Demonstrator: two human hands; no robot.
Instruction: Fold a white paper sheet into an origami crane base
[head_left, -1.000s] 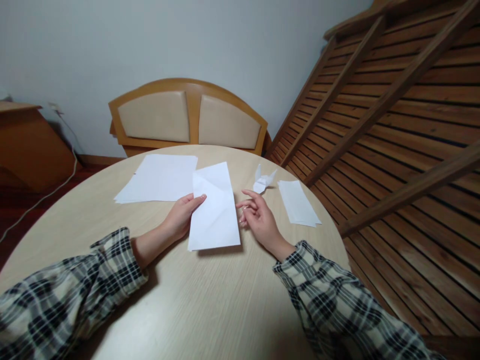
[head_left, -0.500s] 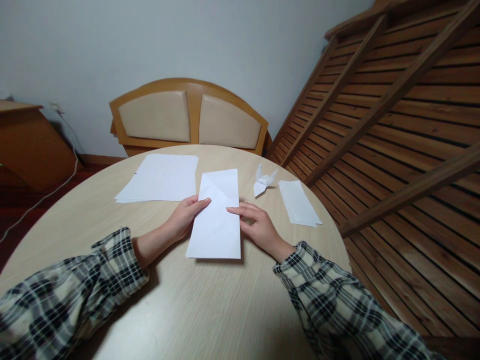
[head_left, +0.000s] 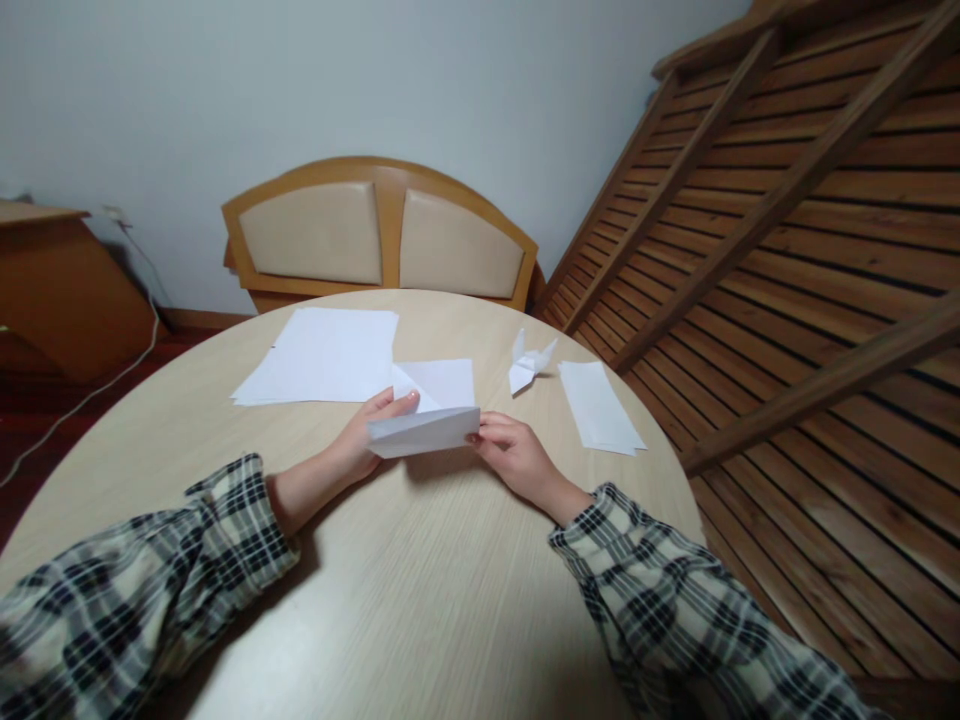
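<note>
Left hand (head_left: 364, 430) gripping folded white paper (head_left: 426, 432), right hand (head_left: 519, 458) pinching its edge, paper figure (head_left: 528, 366) just beyond right fingers

The folded paper (head_left: 431, 430) partly hides the left fingers (head_left: 383, 400), and the slatted panel (head_left: 814, 235) runs out of view.

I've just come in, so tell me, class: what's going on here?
A person's left hand holds a folded white paper by its left side, while the right hand grips its right edge; the near part is bent upward. On the table, larger sheets lie to the left; an origami figure and narrow sheets are to the right.
</note>
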